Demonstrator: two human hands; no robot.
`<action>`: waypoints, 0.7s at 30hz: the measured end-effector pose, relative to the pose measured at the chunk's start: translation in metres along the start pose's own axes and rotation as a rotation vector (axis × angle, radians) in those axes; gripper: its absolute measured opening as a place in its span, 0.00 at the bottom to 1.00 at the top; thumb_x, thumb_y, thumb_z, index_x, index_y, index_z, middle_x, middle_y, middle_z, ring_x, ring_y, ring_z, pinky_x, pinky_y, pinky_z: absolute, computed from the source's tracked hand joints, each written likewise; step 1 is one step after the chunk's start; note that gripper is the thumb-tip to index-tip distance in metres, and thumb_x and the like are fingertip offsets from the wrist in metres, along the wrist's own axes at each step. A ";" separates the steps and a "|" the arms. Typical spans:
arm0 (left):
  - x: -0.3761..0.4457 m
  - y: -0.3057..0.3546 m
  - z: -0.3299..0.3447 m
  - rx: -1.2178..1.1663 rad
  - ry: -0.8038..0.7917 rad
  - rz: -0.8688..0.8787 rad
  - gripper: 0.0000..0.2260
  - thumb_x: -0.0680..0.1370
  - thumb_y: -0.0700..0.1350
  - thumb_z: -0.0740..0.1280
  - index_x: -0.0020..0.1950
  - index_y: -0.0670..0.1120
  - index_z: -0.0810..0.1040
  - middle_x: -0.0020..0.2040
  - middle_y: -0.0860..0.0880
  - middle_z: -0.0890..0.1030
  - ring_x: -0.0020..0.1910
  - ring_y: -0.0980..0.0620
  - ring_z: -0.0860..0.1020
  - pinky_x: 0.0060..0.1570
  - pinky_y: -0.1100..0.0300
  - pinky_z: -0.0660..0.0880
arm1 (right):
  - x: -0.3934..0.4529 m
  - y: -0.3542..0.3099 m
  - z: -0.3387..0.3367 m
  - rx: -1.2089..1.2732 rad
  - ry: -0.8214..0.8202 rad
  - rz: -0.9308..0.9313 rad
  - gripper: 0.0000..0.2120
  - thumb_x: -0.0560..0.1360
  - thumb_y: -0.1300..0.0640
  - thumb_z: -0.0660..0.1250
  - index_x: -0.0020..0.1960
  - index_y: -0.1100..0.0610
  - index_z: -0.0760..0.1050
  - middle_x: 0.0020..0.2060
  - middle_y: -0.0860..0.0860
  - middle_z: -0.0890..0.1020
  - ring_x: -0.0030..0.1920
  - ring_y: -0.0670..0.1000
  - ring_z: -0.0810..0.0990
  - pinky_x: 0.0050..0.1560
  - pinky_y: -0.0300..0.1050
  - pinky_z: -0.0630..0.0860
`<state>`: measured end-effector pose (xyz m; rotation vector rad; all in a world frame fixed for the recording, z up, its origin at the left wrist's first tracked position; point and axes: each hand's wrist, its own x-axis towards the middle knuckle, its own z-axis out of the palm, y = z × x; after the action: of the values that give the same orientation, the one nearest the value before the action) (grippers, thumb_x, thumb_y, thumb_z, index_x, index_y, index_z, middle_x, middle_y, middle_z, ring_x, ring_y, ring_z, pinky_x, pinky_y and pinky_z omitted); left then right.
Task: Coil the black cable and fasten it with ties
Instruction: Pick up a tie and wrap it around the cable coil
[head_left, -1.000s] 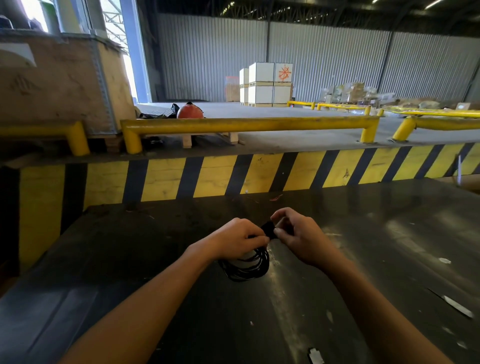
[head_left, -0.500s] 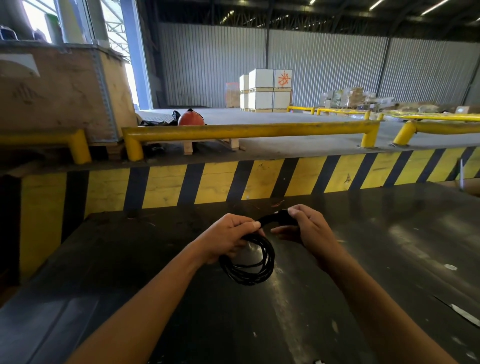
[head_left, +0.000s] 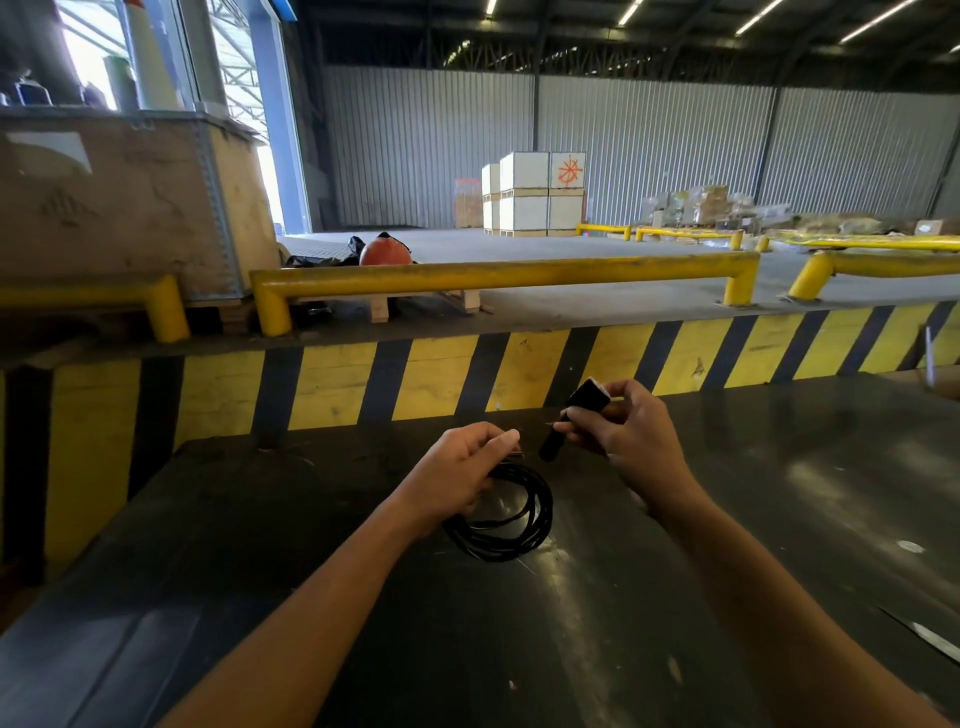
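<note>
The black cable (head_left: 511, 525) is wound into a small round coil that hangs from my left hand (head_left: 462, 470), which pinches its top; a short metal-tipped end pokes out past the fingers. My right hand (head_left: 623, 434) is apart from the coil, up and to the right, gripping a black strap-like tie (head_left: 574, 418) that sticks out toward the coil. Both hands are above the dark tabletop (head_left: 519, 649).
A yellow-and-black striped barrier (head_left: 363, 382) runs along the table's far edge, with yellow rails (head_left: 493, 273) behind it. A wooden crate (head_left: 130, 202) stands at the far left. Small scraps (head_left: 930, 636) lie on the table at the right.
My right hand has drawn away from the coil, up and to the right, with the tie in it. My left hand keeps hold of the coil.
</note>
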<state>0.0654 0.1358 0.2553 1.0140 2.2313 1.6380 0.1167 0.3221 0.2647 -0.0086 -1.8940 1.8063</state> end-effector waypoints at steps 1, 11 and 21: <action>-0.001 0.002 0.001 0.000 0.002 0.020 0.10 0.80 0.49 0.59 0.48 0.44 0.75 0.28 0.52 0.69 0.21 0.59 0.65 0.21 0.66 0.62 | 0.001 0.000 -0.001 -0.085 0.008 -0.027 0.09 0.73 0.65 0.67 0.48 0.54 0.71 0.47 0.60 0.82 0.41 0.50 0.86 0.40 0.39 0.82; 0.000 0.018 0.009 -0.082 0.109 0.159 0.13 0.81 0.44 0.57 0.40 0.39 0.73 0.23 0.54 0.69 0.19 0.59 0.65 0.20 0.69 0.62 | -0.003 -0.003 0.010 -0.352 -0.253 -0.071 0.07 0.75 0.58 0.67 0.51 0.58 0.77 0.42 0.55 0.84 0.43 0.51 0.84 0.46 0.44 0.80; 0.002 0.015 0.010 -0.051 0.145 0.068 0.09 0.81 0.39 0.56 0.59 0.44 0.72 0.30 0.52 0.72 0.21 0.61 0.69 0.20 0.69 0.64 | -0.008 -0.010 0.013 -0.151 -0.479 0.176 0.11 0.80 0.55 0.58 0.54 0.58 0.76 0.44 0.54 0.82 0.44 0.48 0.82 0.45 0.40 0.77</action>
<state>0.0750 0.1468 0.2656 0.9982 2.2547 1.8427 0.1217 0.3058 0.2719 0.2302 -2.4268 1.8978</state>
